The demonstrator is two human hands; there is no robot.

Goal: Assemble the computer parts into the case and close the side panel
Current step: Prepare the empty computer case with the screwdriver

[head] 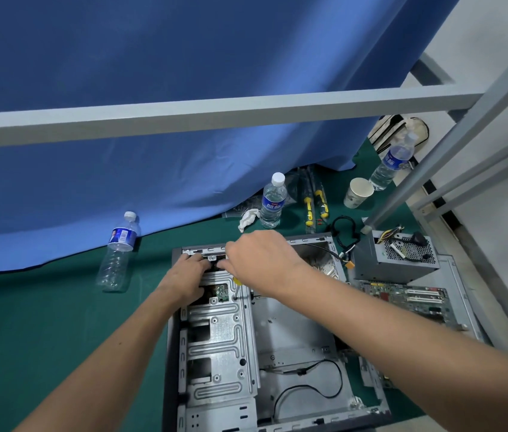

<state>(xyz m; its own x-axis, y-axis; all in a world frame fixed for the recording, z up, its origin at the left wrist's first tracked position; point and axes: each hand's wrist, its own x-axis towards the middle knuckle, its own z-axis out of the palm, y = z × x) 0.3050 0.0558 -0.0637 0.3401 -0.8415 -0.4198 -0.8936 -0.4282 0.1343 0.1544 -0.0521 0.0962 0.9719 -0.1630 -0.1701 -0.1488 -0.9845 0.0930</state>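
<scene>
Computer case (293,332) lies open on its side on the green surface (43,322), with the drive cage (218,338) inside at its left; power supply (399,260) and motherboard (408,297) sit just beside it at right; 3 water bottles stand behind; both hands meet at the case's far edge, left hand (188,275) pressing on the cage, right hand (258,257) curled, though whether either grip clamps anything I cannot tell.

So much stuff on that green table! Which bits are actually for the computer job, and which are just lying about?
For the job: the open case, power supply, motherboard, side panel under it, yellow-handled screwdrivers.

Lying about: three water bottles, paper cup, crumpled tissue.
</scene>
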